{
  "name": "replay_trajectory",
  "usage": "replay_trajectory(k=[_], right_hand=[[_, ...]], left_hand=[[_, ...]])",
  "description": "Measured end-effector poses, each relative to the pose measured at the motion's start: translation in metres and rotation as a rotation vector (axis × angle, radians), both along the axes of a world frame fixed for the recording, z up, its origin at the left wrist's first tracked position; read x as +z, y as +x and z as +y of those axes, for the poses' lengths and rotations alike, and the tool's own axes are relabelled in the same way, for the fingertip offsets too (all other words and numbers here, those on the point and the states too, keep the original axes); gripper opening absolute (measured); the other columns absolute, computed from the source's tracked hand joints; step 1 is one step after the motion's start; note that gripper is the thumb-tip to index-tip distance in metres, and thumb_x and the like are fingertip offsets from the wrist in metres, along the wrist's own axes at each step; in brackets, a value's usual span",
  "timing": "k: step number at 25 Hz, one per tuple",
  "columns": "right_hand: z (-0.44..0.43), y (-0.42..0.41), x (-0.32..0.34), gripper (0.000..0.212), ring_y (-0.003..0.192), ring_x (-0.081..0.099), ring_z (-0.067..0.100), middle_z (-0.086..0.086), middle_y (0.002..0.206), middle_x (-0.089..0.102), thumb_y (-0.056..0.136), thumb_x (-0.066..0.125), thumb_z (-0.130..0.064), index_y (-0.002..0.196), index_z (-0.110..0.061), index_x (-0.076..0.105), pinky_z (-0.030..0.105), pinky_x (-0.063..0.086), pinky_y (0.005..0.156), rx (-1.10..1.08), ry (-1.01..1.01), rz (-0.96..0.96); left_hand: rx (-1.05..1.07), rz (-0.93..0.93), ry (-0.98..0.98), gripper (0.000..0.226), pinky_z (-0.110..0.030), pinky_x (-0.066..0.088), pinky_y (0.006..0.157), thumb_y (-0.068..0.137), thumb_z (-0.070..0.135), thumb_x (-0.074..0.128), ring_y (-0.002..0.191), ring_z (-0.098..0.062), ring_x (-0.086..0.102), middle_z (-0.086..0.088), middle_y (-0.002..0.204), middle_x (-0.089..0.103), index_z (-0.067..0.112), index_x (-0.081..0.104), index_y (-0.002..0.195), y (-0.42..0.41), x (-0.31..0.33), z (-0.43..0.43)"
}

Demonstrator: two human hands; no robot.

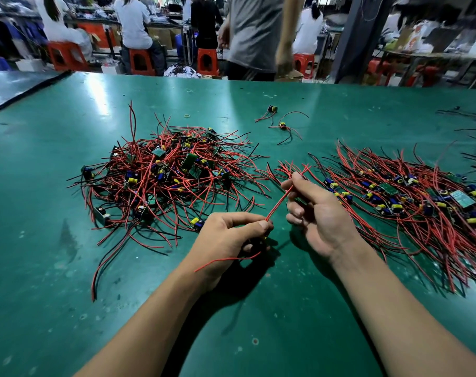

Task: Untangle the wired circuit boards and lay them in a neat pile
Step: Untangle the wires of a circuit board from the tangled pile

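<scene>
Both hands (232, 235) (317, 206) pinch one red wire (279, 204).

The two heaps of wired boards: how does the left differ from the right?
The left heap is a tangled mound; the right pile is spread low and flat. The left heap's wires stick out every way; the right pile's run roughly parallel. Boards in the left heap sit at all angles; in the right pile they form a band across the middle. Both hold red and black wires and green boards.
</scene>
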State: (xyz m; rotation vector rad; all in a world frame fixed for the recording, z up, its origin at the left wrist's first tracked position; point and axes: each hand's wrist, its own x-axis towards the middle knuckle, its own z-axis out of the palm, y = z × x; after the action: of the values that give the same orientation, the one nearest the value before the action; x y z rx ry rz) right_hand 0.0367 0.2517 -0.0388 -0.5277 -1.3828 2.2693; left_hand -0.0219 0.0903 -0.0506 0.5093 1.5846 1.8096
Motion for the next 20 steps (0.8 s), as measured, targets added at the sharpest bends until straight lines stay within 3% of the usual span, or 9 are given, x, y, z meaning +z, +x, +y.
replay_trajectory(k=[3, 6, 9, 15, 20], right_hand=[[-0.001, -0.002, 0.0, 0.018, 0.041, 0.035, 0.003, -0.007, 0.059, 0.054, 0.092, 0.064, -0.022, 0.085, -0.006, 0.066, 0.015, 0.027, 0.038, -0.083, -0.018, 0.032], [0.0, -0.003, 0.003, 0.022, 0.038, 0.032, 0.002, -0.006, 0.058, 0.05, 0.095, 0.061, -0.022, 0.08, -0.007, 0.066, 0.014, 0.026, 0.036, -0.102, -0.134, 0.051], [-0.001, -0.003, 0.005, 0.033, 0.037, 0.03, 0.002, -0.005, 0.058, 0.044, 0.098, 0.057, -0.025, 0.072, -0.007, 0.067, 0.014, 0.026, 0.035, -0.076, -0.272, 0.086], [0.007, 0.0, 0.009, 0.014, 0.035, 0.031, 0.002, -0.006, 0.063, 0.043, 0.091, 0.063, -0.02, 0.081, -0.01, 0.062, 0.011, 0.025, 0.035, -0.158, -0.244, 0.1], [0.009, 0.004, 0.014, 0.026, 0.03, 0.027, 0.003, -0.007, 0.053, 0.042, 0.094, 0.06, -0.025, 0.072, -0.011, 0.059, 0.013, 0.022, 0.03, -0.102, -0.34, 0.139]], left_hand=[[0.008, -0.016, 0.012, 0.007, -0.023, 0.045, 0.059, 0.084, 0.004, 0.07, 0.058, -0.021, 0.064, -0.014, 0.08, 0.068, 0.002, 0.076, 0.083, -0.002, 0.0, 0.0], [0.019, -0.008, 0.011, 0.007, -0.026, 0.042, 0.061, 0.084, 0.004, 0.069, 0.064, -0.025, 0.06, -0.014, 0.078, 0.067, 0.001, 0.076, 0.082, -0.003, 0.0, 0.0], [0.012, -0.01, 0.018, 0.007, -0.022, 0.041, 0.058, 0.084, 0.003, 0.069, 0.056, -0.016, 0.06, -0.011, 0.074, 0.066, 0.0, 0.075, 0.082, -0.002, 0.001, 0.001], [-0.018, 0.001, 0.016, 0.01, -0.021, 0.046, 0.055, 0.084, 0.001, 0.068, 0.055, -0.016, 0.063, -0.008, 0.073, 0.069, 0.003, 0.076, 0.078, -0.003, 0.0, -0.002], [-0.035, -0.01, 0.013, 0.009, -0.019, 0.05, 0.051, 0.083, 0.0, 0.069, 0.056, -0.019, 0.061, -0.008, 0.073, 0.07, 0.003, 0.077, 0.078, -0.003, 0.002, -0.002]])
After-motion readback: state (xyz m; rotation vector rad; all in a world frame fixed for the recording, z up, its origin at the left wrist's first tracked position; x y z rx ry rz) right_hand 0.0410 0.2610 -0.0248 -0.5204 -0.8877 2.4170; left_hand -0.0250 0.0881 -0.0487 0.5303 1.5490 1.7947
